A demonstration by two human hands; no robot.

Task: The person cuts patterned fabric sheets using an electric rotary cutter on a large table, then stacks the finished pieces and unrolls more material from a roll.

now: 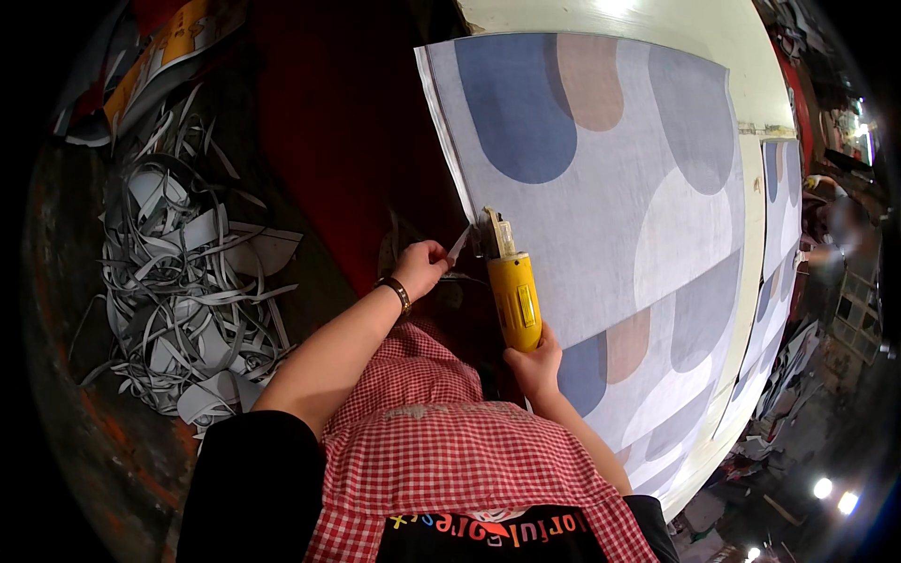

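A yellow handheld electric cutter [515, 296] is gripped at its rear end by my right hand [535, 364]. Its cutting head lies at the left edge of a large patterned sheet [601, 202], printed with blue, brown and white rounded shapes on grey. To the left of the cutter, my left hand [422, 267] is closed, pinching a thin pale trimmed strip [459, 246] that runs up toward the cutter's head. Above the cutter, a narrow pale border [439, 117] still edges the sheet. The blade itself is too small to make out.
The sheet lies on a pale table [751, 84]. A big tangled heap of grey and white offcut strips [178, 300] is on the left, below an orange printed piece [160, 61]. Another patterned sheet [774, 225] lies further right, near a blurred person [845, 225].
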